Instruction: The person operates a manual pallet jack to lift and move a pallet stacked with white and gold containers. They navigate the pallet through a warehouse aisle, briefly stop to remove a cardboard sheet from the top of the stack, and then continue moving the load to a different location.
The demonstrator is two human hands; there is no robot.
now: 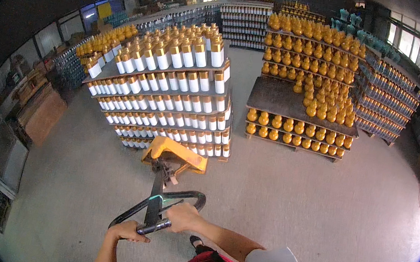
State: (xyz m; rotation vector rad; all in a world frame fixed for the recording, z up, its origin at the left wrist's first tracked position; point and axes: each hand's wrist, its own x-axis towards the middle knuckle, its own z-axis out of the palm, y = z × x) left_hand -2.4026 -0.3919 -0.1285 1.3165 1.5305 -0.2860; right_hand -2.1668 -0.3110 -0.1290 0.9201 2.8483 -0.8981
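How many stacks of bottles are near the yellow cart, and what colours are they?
White-and-gold bottle stack, in front of the pallet jack held by the left hand and right hand: 1
Yellow gourd bottle stack: 1
Total: 2

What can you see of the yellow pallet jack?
The pallet jack has a yellow body, pushed in under the stacked pallet of white bottles. A dark tiller slopes back to a black loop handle. The left hand and right hand both grip that loop. It stands on the grey concrete floor; the forks are hidden.

Brown cartons [38,108] stacked by left wall.
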